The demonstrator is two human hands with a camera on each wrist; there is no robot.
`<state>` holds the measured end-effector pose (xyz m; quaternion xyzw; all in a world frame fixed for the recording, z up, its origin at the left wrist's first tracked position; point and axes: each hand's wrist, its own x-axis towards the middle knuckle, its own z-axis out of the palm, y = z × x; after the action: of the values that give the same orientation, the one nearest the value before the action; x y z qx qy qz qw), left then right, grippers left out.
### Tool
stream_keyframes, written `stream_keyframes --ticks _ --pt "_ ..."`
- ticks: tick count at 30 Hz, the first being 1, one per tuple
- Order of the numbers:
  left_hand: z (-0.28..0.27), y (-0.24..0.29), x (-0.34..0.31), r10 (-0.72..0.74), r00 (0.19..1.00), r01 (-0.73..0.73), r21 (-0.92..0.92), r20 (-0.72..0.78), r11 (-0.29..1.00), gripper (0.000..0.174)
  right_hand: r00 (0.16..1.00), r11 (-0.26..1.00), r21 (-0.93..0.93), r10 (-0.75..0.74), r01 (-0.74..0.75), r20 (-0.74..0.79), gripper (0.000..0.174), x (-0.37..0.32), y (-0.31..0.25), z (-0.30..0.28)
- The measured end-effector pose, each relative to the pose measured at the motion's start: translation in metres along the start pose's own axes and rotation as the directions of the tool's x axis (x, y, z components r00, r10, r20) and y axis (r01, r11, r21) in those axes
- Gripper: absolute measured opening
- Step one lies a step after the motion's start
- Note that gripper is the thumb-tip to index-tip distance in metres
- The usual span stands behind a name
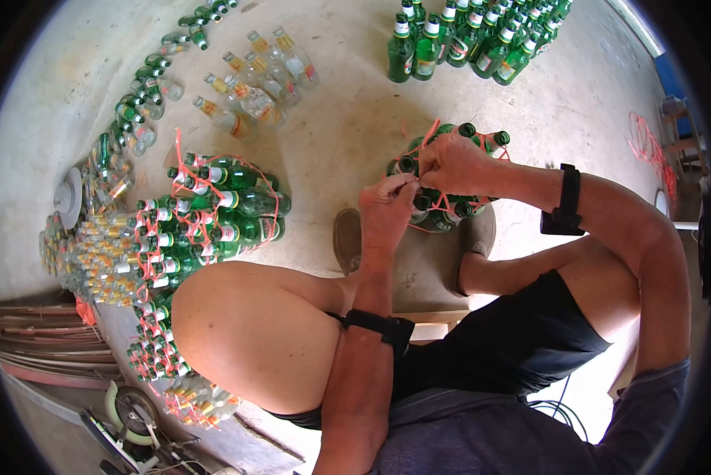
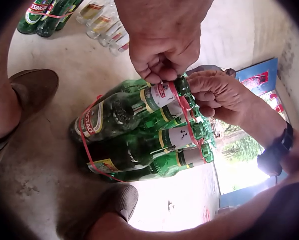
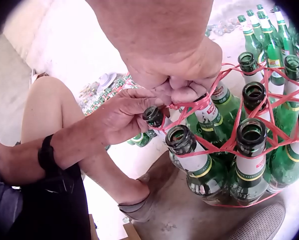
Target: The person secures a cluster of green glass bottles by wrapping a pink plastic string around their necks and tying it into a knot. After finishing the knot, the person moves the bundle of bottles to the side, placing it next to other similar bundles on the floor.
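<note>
Between the feet stands a bundle of green beer bottles (image 3: 204, 182), upright, with red plastic string (image 3: 217, 148) laced around and between the necks. Another loop of string (image 2: 89, 155) circles the bodies lower down. At the near left edge of the bundle, my left hand (image 1: 387, 202) pinches the string between thumb and finger, close to a bottle mouth (image 3: 153, 116). Curled fingers of my right hand (image 1: 456, 165) grip the string right beside it, above the necks. The fingertips of both hands meet there and partly hide the string.
More tied green bottles (image 1: 252, 202) lie stacked on the left. Loose clear bottles (image 1: 256, 99) and a group of upright green bottles (image 1: 466, 43) stand farther off. Loose red string (image 1: 646, 146) lies at the right. Shoes (image 1: 346, 237) flank the bundle.
</note>
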<state>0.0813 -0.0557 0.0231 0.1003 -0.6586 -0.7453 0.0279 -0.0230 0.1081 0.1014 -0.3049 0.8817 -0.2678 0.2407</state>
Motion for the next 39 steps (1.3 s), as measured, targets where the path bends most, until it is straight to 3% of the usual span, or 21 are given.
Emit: stream_keyframes --ticks 15,24,27,32,39 --pt "-0.001 -0.005 0.001 0.007 1.000 -0.006 -0.050 0.027 0.999 0.013 0.999 0.996 0.069 -0.052 0.052 -0.002 0.013 0.000 0.000 -0.001" --pt "0.005 -0.006 0.001 0.063 0.997 -0.063 0.001 -0.039 0.998 0.009 0.999 0.994 0.101 -0.035 0.031 0.041 0.011 0.000 -0.001 -0.002" --pt "0.004 -0.003 0.001 0.111 0.993 -0.105 0.134 -0.040 0.985 0.010 0.998 0.993 0.114 -0.041 0.034 0.054 0.011 0.001 0.002 -0.002" --pt "0.007 -0.008 0.001 0.156 0.986 -0.146 0.143 -0.063 0.979 0.010 0.996 0.986 0.155 0.049 -0.061 0.081 0.011 0.000 -0.008 -0.007" --pt "0.005 -0.008 0.001 0.185 0.982 -0.173 0.190 -0.047 0.966 0.010 0.996 0.976 0.218 -0.007 -0.012 0.088 0.009 -0.001 -0.004 -0.006"
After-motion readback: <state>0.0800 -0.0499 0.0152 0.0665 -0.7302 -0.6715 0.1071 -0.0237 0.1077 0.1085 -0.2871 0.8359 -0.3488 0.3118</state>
